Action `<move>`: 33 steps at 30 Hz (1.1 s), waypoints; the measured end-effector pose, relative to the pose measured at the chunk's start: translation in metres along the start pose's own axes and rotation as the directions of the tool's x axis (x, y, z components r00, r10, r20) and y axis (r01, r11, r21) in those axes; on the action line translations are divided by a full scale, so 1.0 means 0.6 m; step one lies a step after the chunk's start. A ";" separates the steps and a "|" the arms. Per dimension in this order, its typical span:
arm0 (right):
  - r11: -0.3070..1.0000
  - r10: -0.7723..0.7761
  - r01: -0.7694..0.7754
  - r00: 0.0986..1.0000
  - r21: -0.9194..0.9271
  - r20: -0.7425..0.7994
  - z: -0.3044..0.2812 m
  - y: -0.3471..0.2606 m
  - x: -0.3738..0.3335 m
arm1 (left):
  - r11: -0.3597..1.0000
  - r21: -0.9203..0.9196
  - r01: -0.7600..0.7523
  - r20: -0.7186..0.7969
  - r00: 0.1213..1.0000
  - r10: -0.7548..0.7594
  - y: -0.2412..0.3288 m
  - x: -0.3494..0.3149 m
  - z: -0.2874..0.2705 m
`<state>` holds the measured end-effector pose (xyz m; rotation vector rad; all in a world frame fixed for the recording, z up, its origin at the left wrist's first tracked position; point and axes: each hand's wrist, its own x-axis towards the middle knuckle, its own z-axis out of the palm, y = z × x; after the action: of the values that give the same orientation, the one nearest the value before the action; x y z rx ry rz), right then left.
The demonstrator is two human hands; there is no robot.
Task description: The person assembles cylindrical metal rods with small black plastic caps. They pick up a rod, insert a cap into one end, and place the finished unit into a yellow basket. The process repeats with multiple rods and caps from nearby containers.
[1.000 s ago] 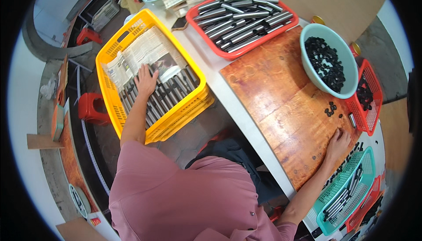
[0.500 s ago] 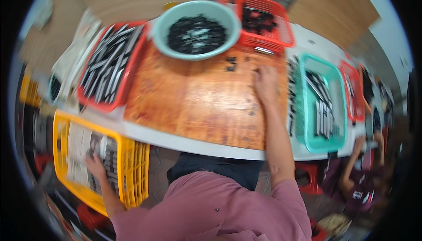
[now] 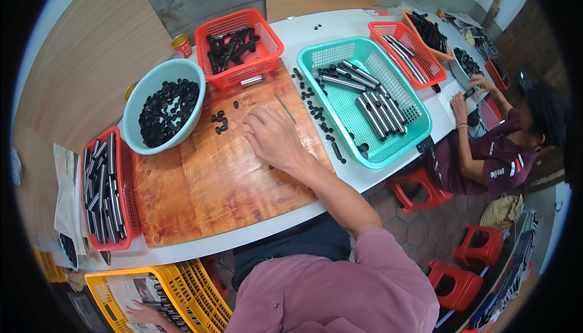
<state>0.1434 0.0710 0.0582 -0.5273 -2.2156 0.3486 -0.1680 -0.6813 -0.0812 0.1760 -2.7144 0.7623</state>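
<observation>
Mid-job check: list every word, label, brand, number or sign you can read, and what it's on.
White lettering on the co-worker's dark maroon shirt: partly legible, but I don't copy printed words.
Newsprint on the newspaper in the yellow crate, by the left hand: too small to read.
Markings on the red can with the gold rim: too small to read.
I can make out no other text clearly.

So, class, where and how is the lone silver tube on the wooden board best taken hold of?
Probably pinched across its middle, coming from the near side: the silver tube lies lengthwise along the red basket, which crowds its far side.
</observation>
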 end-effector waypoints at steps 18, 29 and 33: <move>0.514 0.782 -0.307 0.551 -0.801 0.291 -0.286 0.263 -0.116 | -0.416 -0.534 -0.736 -0.833 0.373 0.409 0.591 -0.158 -0.665; 0.559 0.802 -0.431 0.499 -0.708 0.330 -0.258 0.271 -0.119 | -0.734 -0.610 -0.299 -0.791 0.294 0.537 0.762 -0.272 -0.799; 0.538 0.813 -0.392 0.475 -0.746 0.337 -0.255 0.256 -0.108 | -0.760 -0.621 -0.191 -0.772 0.320 0.550 0.806 -0.278 -0.798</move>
<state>0.3383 0.1856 0.0489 -1.9113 -2.7175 0.2412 0.0196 -0.0132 0.0151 -2.1438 -1.9803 -1.8987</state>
